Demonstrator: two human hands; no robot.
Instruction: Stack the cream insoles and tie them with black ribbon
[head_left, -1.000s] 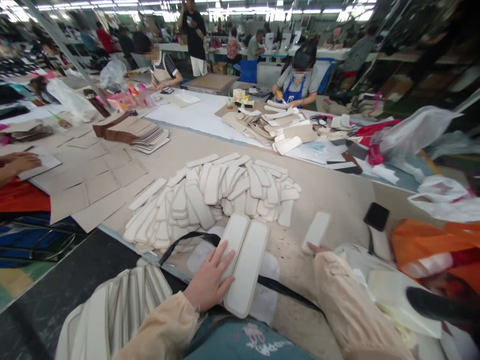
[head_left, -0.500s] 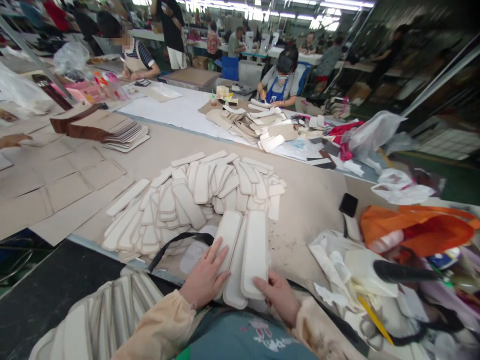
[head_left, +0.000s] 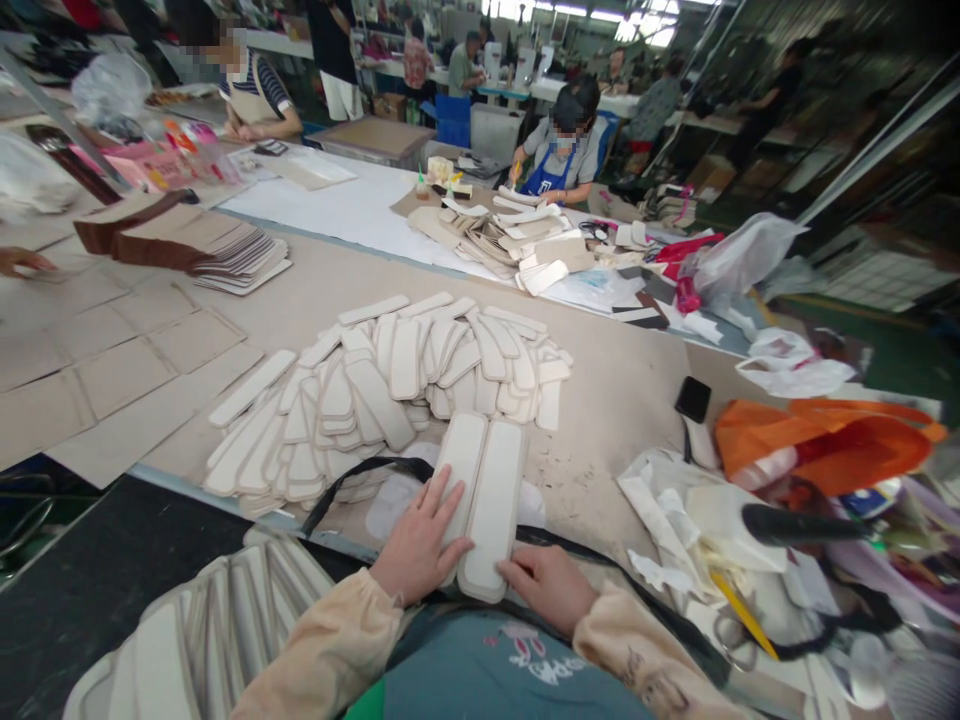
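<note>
Two long cream panels with rounded corners lie side by side in front of me. My left hand [head_left: 424,545] rests on the left panel [head_left: 463,452], fingers stretched out flat and the thumb reaching toward its neighbour. The right panel [head_left: 496,490] seems to have another right beneath it, judging by its doubled lower edge. At that panel's lower right corner my right hand [head_left: 553,588] pinches the edge between thumb and curled fingers. Beyond them spreads a heap of similar cream panels [head_left: 405,360]. More panels [head_left: 195,630] stand in a row at lower left.
A black strap [head_left: 360,468] curves across the table edge. To the right are an orange bag [head_left: 817,440], a black phone-like object [head_left: 693,399], scissors [head_left: 733,640] and clutter. Brown sheets [head_left: 240,255] are stacked at left. A co-worker [head_left: 562,150] sits across the table.
The right panel has moved left onto the middle one, so the three fanned panels now show as two side by side. My right hand moved with it; the left stays flat.
</note>
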